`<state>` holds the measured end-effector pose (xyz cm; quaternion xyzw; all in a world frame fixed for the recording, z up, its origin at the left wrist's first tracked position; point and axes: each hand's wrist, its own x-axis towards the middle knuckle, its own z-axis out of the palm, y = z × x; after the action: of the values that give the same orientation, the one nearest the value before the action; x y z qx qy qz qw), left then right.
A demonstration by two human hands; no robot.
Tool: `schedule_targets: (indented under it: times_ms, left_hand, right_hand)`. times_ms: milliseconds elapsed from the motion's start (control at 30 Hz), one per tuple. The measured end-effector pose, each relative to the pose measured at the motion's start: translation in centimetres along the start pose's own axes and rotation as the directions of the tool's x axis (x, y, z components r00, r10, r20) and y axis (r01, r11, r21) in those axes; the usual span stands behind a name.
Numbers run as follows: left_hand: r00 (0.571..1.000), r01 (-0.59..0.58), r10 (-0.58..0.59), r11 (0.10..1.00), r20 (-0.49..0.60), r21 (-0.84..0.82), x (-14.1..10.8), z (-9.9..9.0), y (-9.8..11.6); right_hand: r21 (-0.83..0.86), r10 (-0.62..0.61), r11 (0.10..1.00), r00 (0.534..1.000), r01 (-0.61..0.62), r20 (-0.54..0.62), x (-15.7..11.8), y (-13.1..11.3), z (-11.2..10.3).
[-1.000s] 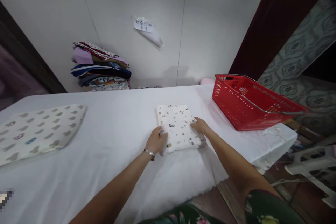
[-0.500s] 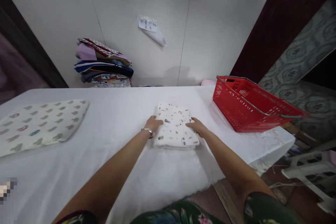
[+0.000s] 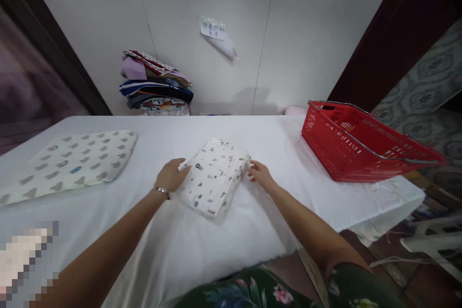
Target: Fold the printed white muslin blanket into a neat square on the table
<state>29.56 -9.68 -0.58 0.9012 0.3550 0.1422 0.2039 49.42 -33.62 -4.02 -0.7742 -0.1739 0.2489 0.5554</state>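
Observation:
A folded white cloth with small printed figures (image 3: 215, 173) lies turned at an angle on the white-covered table (image 3: 231, 243), its layered edge facing right. At its left edge is my left hand (image 3: 172, 175), wearing a silver bracelet, thumb and fingers apart, fingertips close to or touching the cloth. My right hand (image 3: 260, 174) is beside the right corner with its fingers slightly bent and apart, holding nothing. To the left, a flat cream cloth with grey shapes (image 3: 84, 161) lies spread out.
A red basket (image 3: 346, 147) stands on the table's right side. Folded clothes (image 3: 157, 84) are piled by the back wall at left. A pixelated patch covers the lower left corner. A white stool (image 3: 433, 238) stands at lower right.
The folded cloth has turned clockwise and shifted left. My left hand has moved left and opened wider; my right hand has come off the cloth's edge. The view has shifted slightly.

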Motion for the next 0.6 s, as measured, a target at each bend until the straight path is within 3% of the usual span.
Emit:
schedule_targets:
  times_ms: [67,133,233,400,600]
  left_hand:
    - [0.983,-0.183,0.183,0.983,-0.015,0.001,-2.8,0.4,1.9]
    - [0.929,-0.370,0.371,0.929,0.017,-0.011,-5.7,0.9,3.5]
    - [0.854,-0.520,0.519,0.854,0.034,0.014,-9.5,1.8,4.5]
    - [0.802,-0.597,0.595,0.795,0.057,0.105,-11.8,2.5,3.8]
    - [0.799,-0.601,0.598,0.791,0.060,0.115,-11.7,2.5,3.1]
  right_hand:
    - [-0.041,0.027,0.999,0.996,-0.031,-0.085,2.3,-0.7,-1.2]
    - [-0.072,0.026,0.997,0.993,-0.035,-0.117,4.2,-1.2,-1.7]
    - [-0.125,-0.012,0.992,0.995,-0.001,-0.101,6.4,-1.6,-1.4]
    - [-0.246,-0.084,0.966,0.996,0.079,-0.012,8.7,-2.3,-0.2]
    - [-0.390,-0.155,0.907,0.987,0.161,0.048,9.7,-2.7,-0.3]
